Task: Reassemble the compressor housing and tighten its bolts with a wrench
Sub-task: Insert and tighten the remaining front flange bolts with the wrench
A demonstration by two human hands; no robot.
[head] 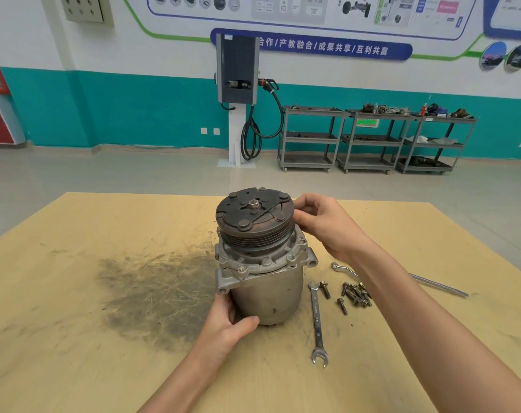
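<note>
Now | left hand [228,321] grips compressor [260,254] | right hand [322,222] pinches pulley rim [283,226]

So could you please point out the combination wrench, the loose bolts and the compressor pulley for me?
combination wrench [316,320], head view, middle of its shank.
loose bolts [356,294], head view, middle of the pile.
compressor pulley [253,213], head view, dark front plate.

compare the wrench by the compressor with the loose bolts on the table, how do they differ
The wrench is one long, flat, bright bar with open jaws at both ends; the bolts are several short, dark, headed pins. The wrench lies alone, right beside the compressor; most bolts are bunched together farther right, partly under the right forearm. Both rest untouched on the table.
</note>
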